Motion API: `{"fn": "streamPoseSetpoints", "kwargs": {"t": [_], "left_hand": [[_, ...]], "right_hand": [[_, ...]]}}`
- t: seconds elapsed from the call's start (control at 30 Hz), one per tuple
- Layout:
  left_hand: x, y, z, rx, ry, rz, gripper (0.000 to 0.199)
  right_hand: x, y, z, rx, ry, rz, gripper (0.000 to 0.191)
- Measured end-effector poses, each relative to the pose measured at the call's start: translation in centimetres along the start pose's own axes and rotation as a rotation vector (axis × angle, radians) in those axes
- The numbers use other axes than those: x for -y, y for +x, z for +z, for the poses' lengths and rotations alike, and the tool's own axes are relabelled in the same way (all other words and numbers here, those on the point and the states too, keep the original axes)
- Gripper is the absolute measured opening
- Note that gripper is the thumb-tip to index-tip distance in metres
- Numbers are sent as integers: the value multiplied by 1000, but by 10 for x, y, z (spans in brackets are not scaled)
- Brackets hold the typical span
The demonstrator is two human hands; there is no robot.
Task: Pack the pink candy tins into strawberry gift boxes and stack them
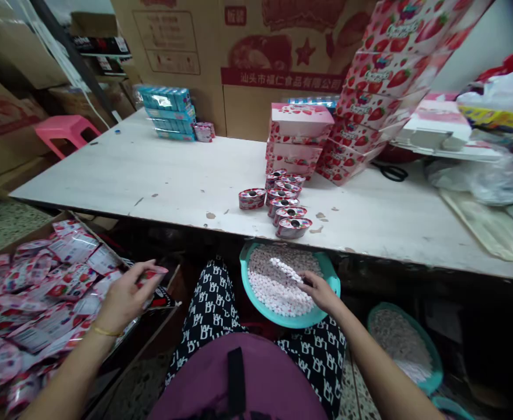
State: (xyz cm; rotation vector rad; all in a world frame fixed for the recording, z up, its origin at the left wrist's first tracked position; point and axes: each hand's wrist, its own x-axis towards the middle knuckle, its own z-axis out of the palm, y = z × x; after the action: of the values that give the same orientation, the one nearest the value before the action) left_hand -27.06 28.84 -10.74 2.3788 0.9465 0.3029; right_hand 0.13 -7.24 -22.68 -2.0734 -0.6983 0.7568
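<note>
left hand [127, 294] closed in a pinch on a red printed packet [150, 279], held just above a cardboard tray [155, 326] heaped with strawberry-printed packets [32, 303]; gold bracelet [106, 332] at the wrist; right hand [320, 291] curled over a teal basin [302, 321] resting on the lap, fingertips at the end of a raised row of pale candies [286, 269]; exact grip hidden, cannot tell if it is closed on them; basin filled with loose pink and white candies [274, 291]; second teal basin [431, 361] of candies on the floor to the right;

on the white table [151, 169], round strawberry-labelled tins [293, 227] sit in a loose cluster near the front edge, beside stacked pink strawberry boxes [297, 137]; black-handled scissors [390, 171] lie further right;

risks: a knee shift could tip the lap basin and spill candies; a bump could send the front tin over the table edge; the packet heap could slide off the tray's low side;

labels: carton [282, 79] reads 汕头市福仁食品有限公司, a shantou food company; box brand lettering too small to read.
</note>
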Motion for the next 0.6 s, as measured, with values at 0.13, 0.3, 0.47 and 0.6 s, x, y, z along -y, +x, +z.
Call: {"fn": "streamPoseSetpoints", "kwargs": {"t": [0.13, 0.3, 0.47, 0.6], "left_hand": [[-33, 8, 35, 103, -217, 109, 26], [-68, 15, 105, 223, -621, 134, 20], [-94, 19, 187, 370, -1204, -469, 27], [-109, 16, 222, 425, -1476, -799, 11]], "right_hand": [[16, -7, -18, 1, 6, -15, 32], [41, -11, -33, 34, 10, -12, 31], [59, -15, -47, 78, -38, -18, 32], [70, -21, -54, 102, -122, -5, 31]]}}
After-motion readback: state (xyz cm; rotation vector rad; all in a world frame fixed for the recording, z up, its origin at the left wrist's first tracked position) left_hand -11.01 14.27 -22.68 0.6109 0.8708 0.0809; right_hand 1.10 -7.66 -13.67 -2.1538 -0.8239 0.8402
